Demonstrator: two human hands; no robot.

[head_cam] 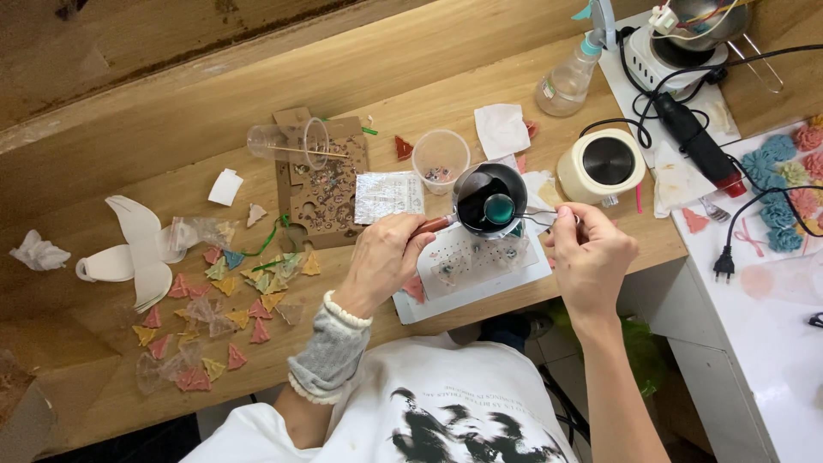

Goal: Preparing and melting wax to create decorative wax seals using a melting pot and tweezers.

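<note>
My left hand (384, 254) grips the reddish handle of a small metal pot (489, 200) holding dark liquid, lifted just above a white sheet (470, 276) with a clear mould on it. My right hand (590, 254) pinches a thin wire tool whose tip carries a teal round piece (500, 208) over the pot's mouth. A grey cuff covers my left wrist.
Small coloured tree-shaped pieces (225, 309) lie scattered at the left, beside white paper shapes (135, 249). Behind the pot are two clear cups (441, 158), a cardboard cut-out (321, 182), a spray bottle (573, 79), a round white warmer (602, 165), cables and crocheted flowers (784, 184).
</note>
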